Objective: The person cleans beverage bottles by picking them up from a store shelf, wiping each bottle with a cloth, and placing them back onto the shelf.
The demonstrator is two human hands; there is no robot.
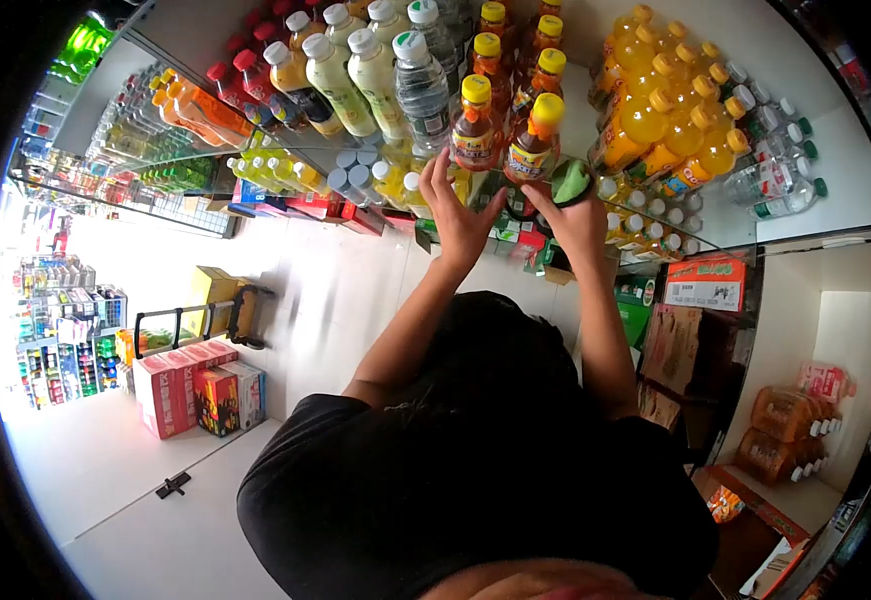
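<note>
Yellow-capped bottles (473, 138) stand upright in two rows on the upper shelf, the front pair at its edge. At far left, red cartons (163, 392) sit on a white worktop (95, 480). White-capped bottles (327, 85) come next, then a clear bottle (421, 95). The left hand (463, 220) is at the left front bottle's base, fingers spread apart. The right hand (577, 225) is just below the right one, beside a green item (573, 180); whether its fingers grip anything, I cannot tell. Orange-drink bottles (645, 120) stand farther right.
</note>
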